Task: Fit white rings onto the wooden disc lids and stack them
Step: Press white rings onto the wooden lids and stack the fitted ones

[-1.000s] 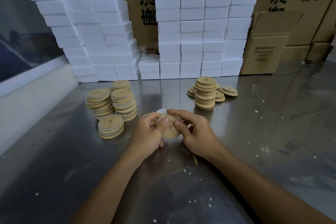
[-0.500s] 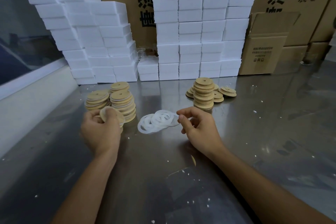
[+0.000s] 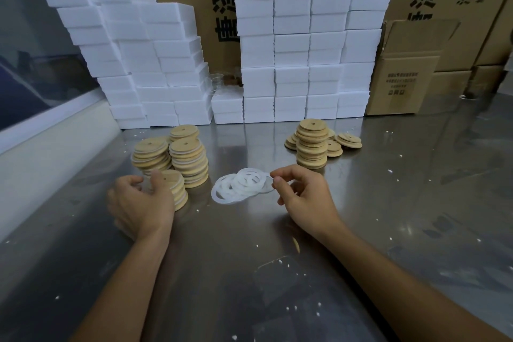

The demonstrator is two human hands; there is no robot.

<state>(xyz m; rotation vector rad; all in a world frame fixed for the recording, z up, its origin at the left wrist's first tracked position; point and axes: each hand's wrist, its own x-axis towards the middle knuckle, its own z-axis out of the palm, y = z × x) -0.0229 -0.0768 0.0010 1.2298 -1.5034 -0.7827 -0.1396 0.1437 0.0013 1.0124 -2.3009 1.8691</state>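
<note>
We log a steel desk (image 3: 416, 203), shiny, flecked w/ white crumbs. Left hand (image 3: 140, 203) sits at the near short stack of ringed lids (image 3: 177, 189), thumb up against the top disc; fingers loosely curled and blurred, so we cannot tell whether they grip the stack or only rest beside it. Right hand (image 3: 304, 197) is apart from the left, wrist near the desk, thumb and forefinger close together at the right edge of the white rings (image 3: 241, 184); contact w/ a ring cannot be told from here. The rings lie in a loose overlapping pile approx. between the two hands.

Behind the left hand: three taller stacks of ringed lids (image 3: 188, 158), white edges showing between discs, standing just beside each other. Far right of centre: a stack of bare wooden lids (image 3: 311, 144), no white visible, w/ a few low piles of loose lids (image 3: 348, 140) around its base.

Back of desk: white foam blocks (image 3: 302, 44) piled in tall columns left and centre. Behind and right of them, brown cartons (image 3: 408, 69), one w/ flap up, big dark print on the larger ones.
</note>
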